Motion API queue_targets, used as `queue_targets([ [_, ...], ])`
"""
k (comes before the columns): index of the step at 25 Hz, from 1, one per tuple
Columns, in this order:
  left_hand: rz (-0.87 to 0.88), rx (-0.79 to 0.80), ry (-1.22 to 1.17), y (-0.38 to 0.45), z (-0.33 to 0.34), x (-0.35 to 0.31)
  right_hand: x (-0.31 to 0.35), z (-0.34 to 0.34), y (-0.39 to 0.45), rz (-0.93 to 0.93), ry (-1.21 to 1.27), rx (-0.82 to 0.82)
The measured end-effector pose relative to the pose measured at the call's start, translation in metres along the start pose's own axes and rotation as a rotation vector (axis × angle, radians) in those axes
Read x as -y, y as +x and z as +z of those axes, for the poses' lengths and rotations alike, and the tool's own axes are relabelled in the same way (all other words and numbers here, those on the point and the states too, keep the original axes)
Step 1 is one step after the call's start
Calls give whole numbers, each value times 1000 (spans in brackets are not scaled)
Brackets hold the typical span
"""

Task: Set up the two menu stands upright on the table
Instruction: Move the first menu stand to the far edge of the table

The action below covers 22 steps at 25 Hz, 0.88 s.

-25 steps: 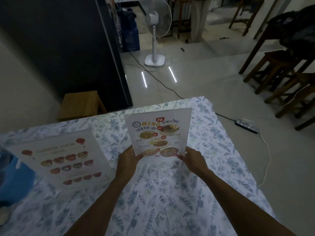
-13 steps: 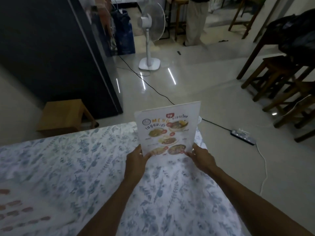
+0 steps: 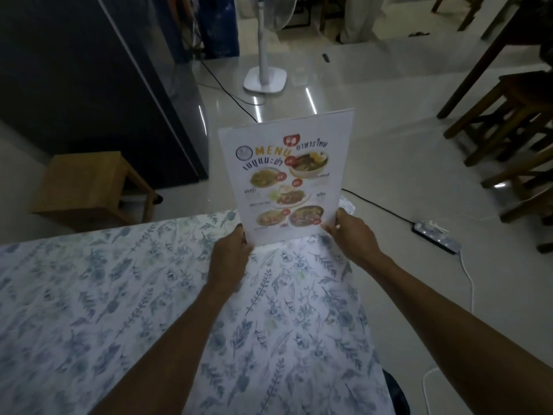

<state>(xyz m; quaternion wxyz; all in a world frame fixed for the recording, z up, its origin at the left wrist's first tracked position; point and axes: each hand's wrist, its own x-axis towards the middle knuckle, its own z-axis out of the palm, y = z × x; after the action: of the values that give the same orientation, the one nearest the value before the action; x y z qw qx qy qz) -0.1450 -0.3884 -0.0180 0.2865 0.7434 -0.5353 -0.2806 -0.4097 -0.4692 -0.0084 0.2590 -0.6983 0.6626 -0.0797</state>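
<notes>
A white menu stand (image 3: 287, 175) printed with "MENU" and food photos stands upright near the far right corner of the table (image 3: 119, 295), which wears a blue floral cloth. My left hand (image 3: 230, 253) grips its lower left corner. My right hand (image 3: 350, 235) grips its lower right corner. The stand's bottom edge is at the cloth; I cannot tell whether it rests on it. The second menu stand is out of view.
A wooden stool (image 3: 89, 187) stands beyond the table's far edge beside a dark cabinet (image 3: 89, 79). A white pedestal fan (image 3: 264, 80) is on the floor behind. A power strip (image 3: 437, 236) with cables lies right of the table. Wooden stools (image 3: 508, 121) crowd the right.
Both hands have carried the menu stand toward the table's far right corner, and it now stands more upright. The view has shifted right, so the second menu stand has left the frame.
</notes>
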Motion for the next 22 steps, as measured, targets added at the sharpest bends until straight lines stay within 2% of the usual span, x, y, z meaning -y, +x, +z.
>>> queue_targets([
  [4, 0, -16, 50, 34, 6, -6, -7, 8, 27, -6, 73, -81],
  [10, 88, -54, 92, 32, 12, 2, -15, 25, 25, -33, 154, -194],
  [14, 85, -114, 80, 27, 18, 2, -13, 34, 18, -35, 238, -250],
  [22, 82, -178, 38, 27, 20, -6, -11, 36, 21, 27, 297, -251],
])
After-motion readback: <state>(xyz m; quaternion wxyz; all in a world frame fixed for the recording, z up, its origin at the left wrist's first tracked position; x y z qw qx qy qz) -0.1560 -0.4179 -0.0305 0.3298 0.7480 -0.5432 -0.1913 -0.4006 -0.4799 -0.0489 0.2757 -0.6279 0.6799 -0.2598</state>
